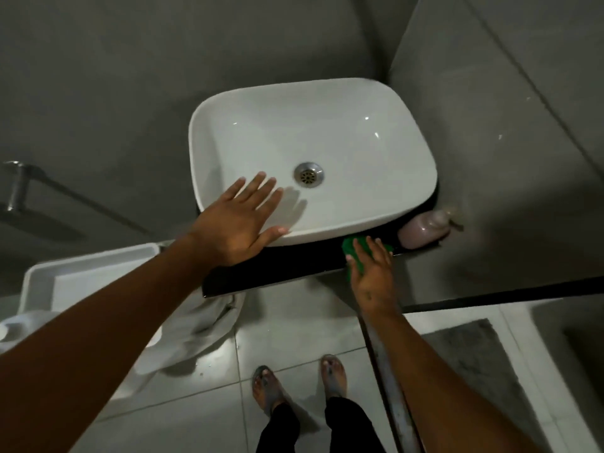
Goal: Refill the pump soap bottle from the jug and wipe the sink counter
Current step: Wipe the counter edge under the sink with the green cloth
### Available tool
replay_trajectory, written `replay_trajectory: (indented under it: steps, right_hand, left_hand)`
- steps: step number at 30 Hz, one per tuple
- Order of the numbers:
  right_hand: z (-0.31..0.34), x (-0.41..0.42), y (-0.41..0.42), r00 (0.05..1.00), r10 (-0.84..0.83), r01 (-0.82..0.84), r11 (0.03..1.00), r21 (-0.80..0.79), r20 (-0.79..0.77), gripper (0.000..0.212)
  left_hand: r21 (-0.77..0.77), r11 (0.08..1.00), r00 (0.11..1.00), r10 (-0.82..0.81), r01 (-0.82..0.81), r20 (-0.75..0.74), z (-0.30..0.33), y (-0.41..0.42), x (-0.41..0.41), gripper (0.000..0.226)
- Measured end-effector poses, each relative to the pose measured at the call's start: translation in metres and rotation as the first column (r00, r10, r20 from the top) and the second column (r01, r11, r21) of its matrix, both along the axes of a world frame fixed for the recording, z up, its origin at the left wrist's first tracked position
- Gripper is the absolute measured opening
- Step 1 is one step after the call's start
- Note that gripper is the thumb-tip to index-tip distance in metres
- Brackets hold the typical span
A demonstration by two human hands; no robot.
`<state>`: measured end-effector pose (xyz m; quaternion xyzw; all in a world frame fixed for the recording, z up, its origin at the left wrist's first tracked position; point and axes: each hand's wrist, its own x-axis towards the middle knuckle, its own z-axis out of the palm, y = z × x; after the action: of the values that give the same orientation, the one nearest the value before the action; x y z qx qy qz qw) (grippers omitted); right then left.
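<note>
Just in front of the white basin [313, 152], the right hand [371, 273] presses a green cloth [351, 246] flat-fingered on the dark bench [277, 273]. The left hand [242, 220] rests open on the basin's rim. The pump soap bottle [425, 228] stands just beyond the cloth, at the basin's right corner, nearer the right hand.

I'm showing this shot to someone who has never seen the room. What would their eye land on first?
The white basin fills the middle, with the left hand spread flat over its near rim. Next comes the green cloth under the right hand, pressed onto the black counter. A pinkish pump soap bottle stands in the corner by the wall.
</note>
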<state>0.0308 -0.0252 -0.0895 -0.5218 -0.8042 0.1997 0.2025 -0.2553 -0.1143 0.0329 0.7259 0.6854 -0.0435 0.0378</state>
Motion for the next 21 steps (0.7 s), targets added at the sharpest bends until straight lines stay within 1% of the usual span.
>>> replay_trajectory:
  steps: [3, 7, 8, 11, 13, 16, 18, 20, 21]
  right_hand:
    - [-0.002, -0.003, 0.008, 0.999, -0.037, 0.038, 0.999, -0.031, 0.025, 0.034]
    - [-0.007, 0.005, -0.002, 0.988, 0.145, -0.144, 0.989, -0.019, 0.053, 0.038]
    - [-0.006, 0.010, 0.001, 0.986, 0.157, -0.157, 0.988, -0.011, 0.052, 0.038]
    - [0.000, 0.013, 0.007, 0.993, 0.091, -0.089, 0.996, -0.028, 0.068, 0.038]
    - [0.003, -0.002, -0.002, 0.988, 0.105, -0.102, 0.994, -0.029, 0.117, 0.038]
    - [0.009, -0.034, -0.034, 0.950, 0.261, -0.261, 0.965, -0.020, 0.170, 0.041]
    - [0.009, -0.055, -0.058, 0.902, 0.395, -0.398, 0.917, -0.017, 0.176, 0.041]
    - [0.007, -0.063, -0.068, 0.877, 0.447, -0.454, 0.891, 0.002, 0.175, 0.041]
    - [0.005, -0.065, -0.069, 0.882, 0.439, -0.446, 0.895, 0.004, 0.172, 0.041]
  left_hand:
    - [-0.022, 1.000, 1.000, -0.003, 0.003, 0.000, 0.002, 0.001, 0.003, 0.087]
    - [-0.023, 1.000, 1.000, 0.017, -0.017, 0.013, 0.007, 0.000, 0.007, 0.087]
    - [-0.034, 0.999, 1.000, 0.027, -0.027, 0.015, 0.008, 0.000, 0.008, 0.087]
    - [-0.061, 0.997, 0.999, 0.048, -0.048, 0.006, 0.009, 0.002, 0.010, 0.088]
    - [-0.062, 0.996, 0.998, 0.058, -0.057, 0.012, 0.009, 0.000, 0.010, 0.088]
    - [-0.056, 0.996, 0.998, 0.064, -0.063, 0.028, 0.008, 0.002, 0.010, 0.090]
    - [-0.056, 0.997, 0.998, 0.052, -0.050, 0.043, 0.008, -0.002, 0.004, 0.089]
    - [-0.043, 0.999, 0.999, 0.025, -0.024, 0.023, 0.007, -0.007, -0.008, 0.087]
    - [-0.037, 0.999, 1.000, 0.022, -0.022, 0.016, 0.006, -0.011, -0.016, 0.087]
